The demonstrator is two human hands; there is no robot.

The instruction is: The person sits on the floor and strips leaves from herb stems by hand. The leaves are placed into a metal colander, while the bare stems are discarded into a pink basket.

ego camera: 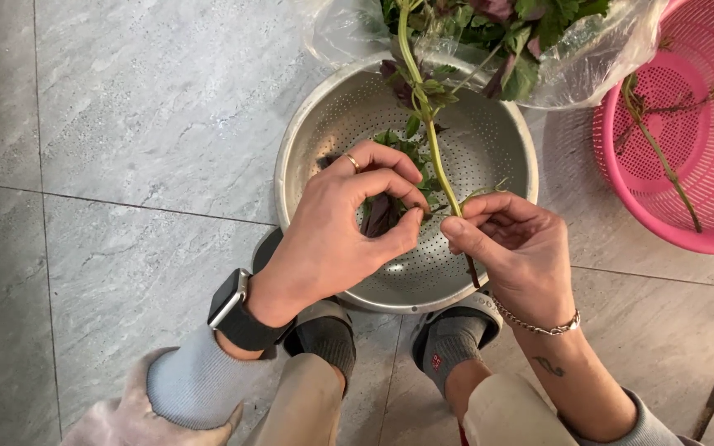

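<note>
My right hand (518,252) pinches a long green herb stem (433,136) low down, holding it upright over a metal colander (311,124). My left hand (345,227), with a ring and a dark wrist watch, closes its fingertips on dark purple-green leaves (380,216) beside the stem. A few picked leaves (398,147) lie inside the colander. The stem's top reaches into a clear plastic bag of leafy herbs (539,37) behind the colander.
A pink plastic basket (704,173) at the right holds bare stems (663,157). My two feet in grey socks and sandals (448,343) rest against the colander's near rim. Grey tiled floor (126,165) spreads to the left.
</note>
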